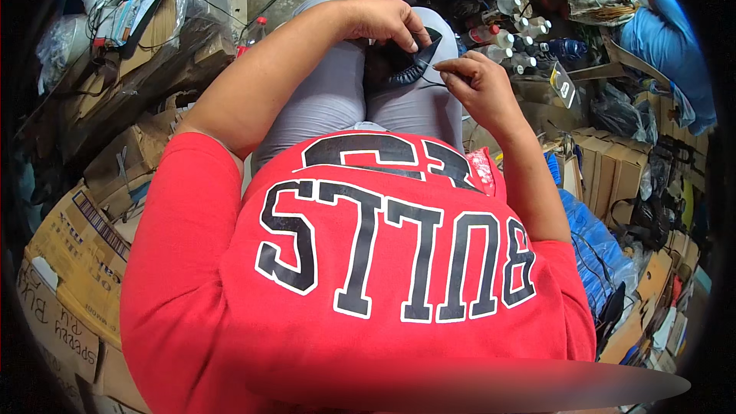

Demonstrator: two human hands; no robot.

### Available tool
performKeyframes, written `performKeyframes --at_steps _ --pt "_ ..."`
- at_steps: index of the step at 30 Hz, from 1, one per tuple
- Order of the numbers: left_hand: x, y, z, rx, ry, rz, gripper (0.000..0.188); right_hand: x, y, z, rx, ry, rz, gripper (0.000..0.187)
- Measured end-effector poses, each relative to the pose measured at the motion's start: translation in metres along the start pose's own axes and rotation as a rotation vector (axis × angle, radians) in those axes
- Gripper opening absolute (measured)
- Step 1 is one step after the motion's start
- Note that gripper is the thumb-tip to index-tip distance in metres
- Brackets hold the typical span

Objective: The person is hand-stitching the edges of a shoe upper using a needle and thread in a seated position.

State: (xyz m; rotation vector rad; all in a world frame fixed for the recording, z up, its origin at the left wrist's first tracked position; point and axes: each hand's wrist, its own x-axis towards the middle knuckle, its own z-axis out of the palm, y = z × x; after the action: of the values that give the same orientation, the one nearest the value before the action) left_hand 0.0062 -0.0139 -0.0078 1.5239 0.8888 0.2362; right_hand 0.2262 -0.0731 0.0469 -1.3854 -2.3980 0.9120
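Note:
On my right thigh, close to the knee, rests a black item with a curved, ribbed edge; it looks like a shoe, but much of it is hidden. My left hand reaches over from above, its fingers closed on the item's upper edge. Just to the right, my right hand is raised with thumb and forefinger pinched together. A thin dark thread runs from the black item toward those fingertips.
Several plastic bottles stand beyond my right knee. Cardboard is piled at my left, with more cardboard boxes and blue plastic sheeting at my right. A red-capped bottle is by my left knee.

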Motion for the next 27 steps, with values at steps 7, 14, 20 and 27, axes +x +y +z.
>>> performKeyframes --at_steps 7,14,20,27 --pt "-0.002 0.0 0.0 -0.01 -0.044 -0.014 0.039 0.008 -0.01 -0.004 -0.154 -0.032 0.045 0.016" --pt "-0.002 0.001 -0.001 -0.018 -0.041 -0.008 0.039 0.007 -0.001 0.005 -0.046 -0.007 0.046 0.015" --pt "0.003 0.005 -0.002 0.003 -0.038 0.037 0.035 0.013 0.01 0.002 -0.029 -0.011 -0.019 0.016" --pt "0.004 0.004 -0.001 0.011 -0.046 0.042 0.034 0.012 0.01 0.005 0.013 -0.027 -0.053 0.019"
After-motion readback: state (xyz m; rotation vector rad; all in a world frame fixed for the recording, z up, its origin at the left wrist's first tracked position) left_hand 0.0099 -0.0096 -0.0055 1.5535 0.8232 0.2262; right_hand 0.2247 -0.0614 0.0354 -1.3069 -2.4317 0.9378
